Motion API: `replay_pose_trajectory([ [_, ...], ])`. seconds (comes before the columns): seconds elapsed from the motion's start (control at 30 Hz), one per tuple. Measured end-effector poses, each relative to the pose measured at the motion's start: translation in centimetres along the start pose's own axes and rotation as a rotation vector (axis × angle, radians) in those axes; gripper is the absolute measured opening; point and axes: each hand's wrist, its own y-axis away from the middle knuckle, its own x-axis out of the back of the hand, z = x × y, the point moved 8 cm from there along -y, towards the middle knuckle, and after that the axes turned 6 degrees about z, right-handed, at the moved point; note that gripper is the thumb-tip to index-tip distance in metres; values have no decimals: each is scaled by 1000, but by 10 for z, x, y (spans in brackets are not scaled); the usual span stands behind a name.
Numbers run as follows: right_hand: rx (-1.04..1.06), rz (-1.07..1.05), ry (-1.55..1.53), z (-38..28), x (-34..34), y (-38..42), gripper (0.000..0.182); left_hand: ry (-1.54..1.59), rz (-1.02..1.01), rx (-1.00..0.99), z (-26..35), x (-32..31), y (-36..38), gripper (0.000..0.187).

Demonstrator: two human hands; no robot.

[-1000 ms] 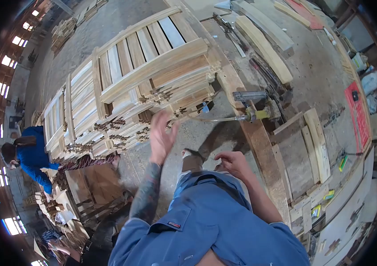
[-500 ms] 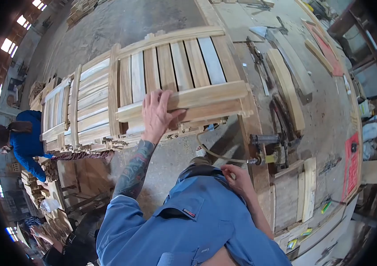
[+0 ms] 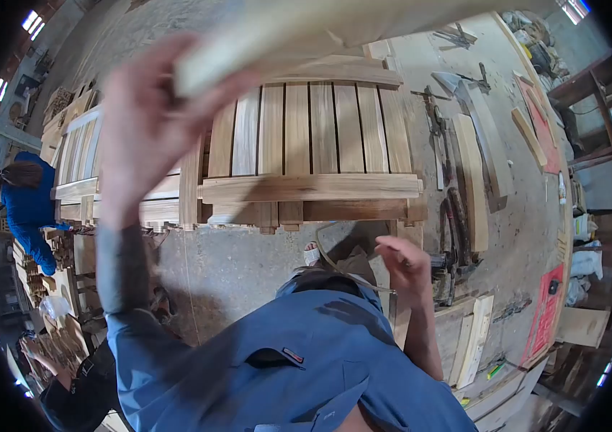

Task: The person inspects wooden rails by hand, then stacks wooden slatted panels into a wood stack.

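Note:
My left hand (image 3: 147, 122) is raised close to the camera, blurred, gripping a pale slatted wooden panel (image 3: 320, 25) lifted off the stack. Below it lies the stack of slatted wooden panels (image 3: 306, 165) on the concrete floor. My right hand (image 3: 407, 266) hovers low near my knee, fingers loosely curled, holding nothing that I can see; a thin hose (image 3: 342, 266) runs just beside it. My blue shirt fills the bottom of the view.
A long workbench (image 3: 471, 180) with boards, clamps and tools runs along the right. A second stack of panels (image 3: 83, 165) stands at left, where a person in blue (image 3: 25, 201) bends. Another person's hand (image 3: 32, 349) shows at bottom left. Red sheets (image 3: 543, 317) lie on the bench edge.
My left hand has lifted the top panel from the stack up toward the camera. My right hand has risen slightly. The view has shifted forward over the stack.

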Motion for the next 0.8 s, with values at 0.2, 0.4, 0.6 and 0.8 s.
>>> replay_pose_trajectory([
  [0.2, 53, 258, -290, -32, 32, -56, 39, 248, 498, 208, -21, 79, 52, 43],
  [0.4, -92, 51, -712, -7, 35, -61, 46, 618, 495, 628, -110, -38, 137, 37],
  [0.6, -227, 98, -568, 3, 48, -64, 39, 767, 286, 740, -136, -124, 175, 40],
  [0.8, -387, 121, -572, 36, 65, -65, 43, 778, 232, 805, -125, -161, 191, 38],
])
